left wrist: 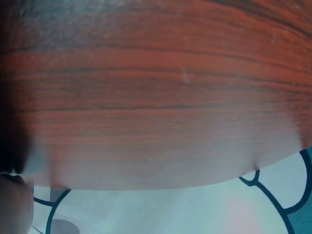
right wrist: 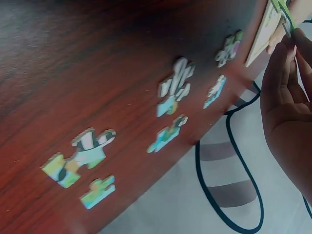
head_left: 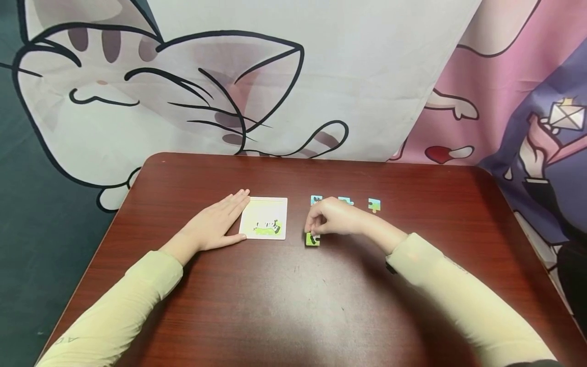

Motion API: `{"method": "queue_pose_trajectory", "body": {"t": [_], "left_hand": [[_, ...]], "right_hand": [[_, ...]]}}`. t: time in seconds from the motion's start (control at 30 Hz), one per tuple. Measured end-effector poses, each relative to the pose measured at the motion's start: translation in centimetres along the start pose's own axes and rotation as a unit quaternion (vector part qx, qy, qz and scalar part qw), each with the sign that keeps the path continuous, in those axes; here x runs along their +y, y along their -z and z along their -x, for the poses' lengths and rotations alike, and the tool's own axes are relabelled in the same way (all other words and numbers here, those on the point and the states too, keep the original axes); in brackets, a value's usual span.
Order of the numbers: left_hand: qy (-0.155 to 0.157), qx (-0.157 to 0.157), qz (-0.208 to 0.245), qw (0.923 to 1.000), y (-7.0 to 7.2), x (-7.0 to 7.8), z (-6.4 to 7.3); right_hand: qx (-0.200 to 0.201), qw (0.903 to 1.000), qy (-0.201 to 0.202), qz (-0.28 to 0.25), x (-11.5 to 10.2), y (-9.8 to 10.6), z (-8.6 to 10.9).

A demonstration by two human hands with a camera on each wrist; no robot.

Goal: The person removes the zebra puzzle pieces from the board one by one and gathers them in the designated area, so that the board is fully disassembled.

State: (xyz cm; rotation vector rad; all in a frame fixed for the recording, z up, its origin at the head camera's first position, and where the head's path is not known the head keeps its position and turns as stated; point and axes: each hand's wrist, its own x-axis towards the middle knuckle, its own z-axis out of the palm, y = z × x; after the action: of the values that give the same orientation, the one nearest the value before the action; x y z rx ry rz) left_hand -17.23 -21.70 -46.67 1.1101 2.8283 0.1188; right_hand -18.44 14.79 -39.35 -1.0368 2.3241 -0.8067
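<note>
My left hand (head_left: pixel 213 224) lies flat on the table, its straight fingers touching the left edge of a white square board (head_left: pixel 263 208) with a small green animal picture. To the right of the board, my right hand (head_left: pixel 339 216) pinches a green jigsaw piece (head_left: pixel 313 241) between thumb and fingertips. In the right wrist view that piece (right wrist: pixel 282 9) looks tilted and held above the table. Beyond the right hand lie blue-and-green jigsaw pieces (head_left: pixel 374 205), some partly covered by it. The right wrist view shows several pieces lying apart, including a striped one (right wrist: pixel 87 141).
The brown wooden table (head_left: pixel 298 306) has its far edge just beyond the pieces. Behind hangs a white cloth (head_left: pixel 367 76) with a cat drawing, and a pink and purple cloth (head_left: pixel 495 117) at the right. The left wrist view shows mostly bare tabletop (left wrist: pixel 156 97).
</note>
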Motion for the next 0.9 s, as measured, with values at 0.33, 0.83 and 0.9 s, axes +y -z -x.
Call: {"method": "queue_pose_trajectory", "body": {"t": [0.33, 0.83, 0.9], "left_hand": [[0.002, 0.0, 0.001, 1.0, 0.0, 0.0, 0.0], [-0.001, 0.002, -0.002, 1.0, -0.1, 0.0, -0.1], [0.0, 0.002, -0.001, 1.0, -0.1, 0.0, 0.0]], "right_hand": [[-0.016, 0.9997, -0.018, 0.006, 0.9, -0.6, 0.5], [0.022, 0.9992, 0.002, 0.033, 2.2, -1.9, 1.4], [0.035, 0.9985, 0.006, 0.043, 2.4, -2.1, 1.6]]}}
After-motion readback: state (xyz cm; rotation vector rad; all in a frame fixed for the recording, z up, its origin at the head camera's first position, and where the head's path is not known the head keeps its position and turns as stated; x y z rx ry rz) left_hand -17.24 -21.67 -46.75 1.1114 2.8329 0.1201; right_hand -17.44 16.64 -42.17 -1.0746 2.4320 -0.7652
